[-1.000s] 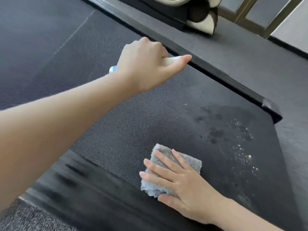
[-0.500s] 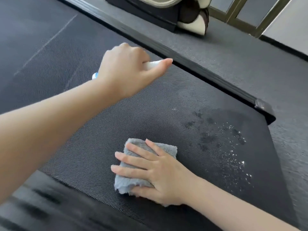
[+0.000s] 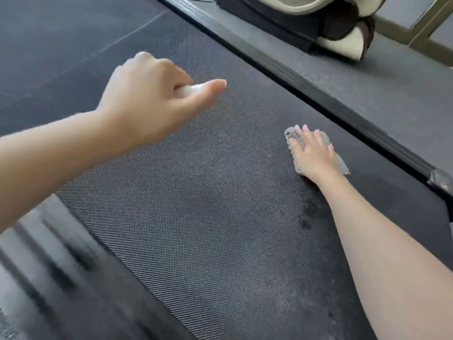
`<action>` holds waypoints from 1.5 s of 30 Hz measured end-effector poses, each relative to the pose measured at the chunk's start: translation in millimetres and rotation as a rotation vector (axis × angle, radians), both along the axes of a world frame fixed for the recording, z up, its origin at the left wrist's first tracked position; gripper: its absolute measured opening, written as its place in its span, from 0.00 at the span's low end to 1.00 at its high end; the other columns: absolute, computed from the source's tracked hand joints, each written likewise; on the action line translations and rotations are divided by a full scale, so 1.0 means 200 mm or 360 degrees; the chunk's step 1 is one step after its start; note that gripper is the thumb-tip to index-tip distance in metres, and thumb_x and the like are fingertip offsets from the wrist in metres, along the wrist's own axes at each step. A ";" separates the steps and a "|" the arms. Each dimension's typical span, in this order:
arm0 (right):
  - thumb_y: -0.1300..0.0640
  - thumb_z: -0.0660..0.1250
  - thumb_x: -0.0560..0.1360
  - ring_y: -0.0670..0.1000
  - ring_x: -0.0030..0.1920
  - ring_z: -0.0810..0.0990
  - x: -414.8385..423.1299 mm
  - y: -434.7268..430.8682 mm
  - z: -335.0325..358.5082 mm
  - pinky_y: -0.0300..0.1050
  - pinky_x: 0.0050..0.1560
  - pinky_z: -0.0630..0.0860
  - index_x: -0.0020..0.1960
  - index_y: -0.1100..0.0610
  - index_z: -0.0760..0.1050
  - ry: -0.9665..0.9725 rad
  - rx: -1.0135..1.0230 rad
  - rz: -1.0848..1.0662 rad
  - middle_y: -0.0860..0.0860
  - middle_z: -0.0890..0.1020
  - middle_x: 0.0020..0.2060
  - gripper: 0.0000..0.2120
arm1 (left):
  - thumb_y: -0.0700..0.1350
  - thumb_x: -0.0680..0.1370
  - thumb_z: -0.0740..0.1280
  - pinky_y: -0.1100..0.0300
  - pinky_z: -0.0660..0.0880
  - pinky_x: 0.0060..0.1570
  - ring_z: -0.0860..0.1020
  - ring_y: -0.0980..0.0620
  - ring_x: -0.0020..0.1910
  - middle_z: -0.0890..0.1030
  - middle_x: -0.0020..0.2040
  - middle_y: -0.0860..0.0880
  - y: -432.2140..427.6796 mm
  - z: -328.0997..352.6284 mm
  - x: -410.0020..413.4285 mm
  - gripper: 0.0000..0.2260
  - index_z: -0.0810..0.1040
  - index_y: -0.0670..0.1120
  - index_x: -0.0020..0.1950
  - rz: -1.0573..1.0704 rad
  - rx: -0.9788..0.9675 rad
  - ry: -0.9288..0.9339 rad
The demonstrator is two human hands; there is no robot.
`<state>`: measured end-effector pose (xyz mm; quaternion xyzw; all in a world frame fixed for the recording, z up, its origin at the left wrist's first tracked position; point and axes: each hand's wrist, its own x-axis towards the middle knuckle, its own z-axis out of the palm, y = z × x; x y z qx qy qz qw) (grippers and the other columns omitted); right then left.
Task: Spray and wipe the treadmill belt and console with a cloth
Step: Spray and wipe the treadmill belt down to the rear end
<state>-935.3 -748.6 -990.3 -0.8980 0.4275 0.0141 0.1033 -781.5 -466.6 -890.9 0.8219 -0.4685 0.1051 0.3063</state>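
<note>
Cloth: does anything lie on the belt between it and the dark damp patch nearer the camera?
Nothing visible. The right hand presses the cloth flat on the treadmill belt, and only bare belt separates it from the damp patch. The left hand, gripping the spray bottle, is off to the side.

Can make out only a white sliver of the spray bottle (image 3: 188, 90) between the thumb and curled fingers of the left hand (image 3: 147, 101); cannot tell its nozzle or label. Can see only grey edges of the cloth (image 3: 343, 166) around the flat right hand (image 3: 312, 153) pressing on it. Cannot follow either forearm past the left and right edges. Cannot resolve the near side rail (image 3: 49, 266), smeared by blur. Can see only the lower part of the beige and dark object (image 3: 338, 45), cut by the top edge. Cannot make out detail on the blurred end cap (image 3: 441, 180) at the right edge.
</note>
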 end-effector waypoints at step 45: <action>0.40 0.41 0.81 0.43 0.76 0.39 -0.20 0.08 -0.07 0.52 0.75 0.36 0.77 0.41 0.45 -0.0081 -0.0060 0.0073 0.41 0.46 0.77 0.25 | 0.65 0.75 0.56 0.57 0.63 0.36 0.71 0.44 0.33 0.68 0.26 0.49 -0.54 -0.19 -0.10 0.27 0.69 0.45 0.27 -0.0103 0.0198 -0.0238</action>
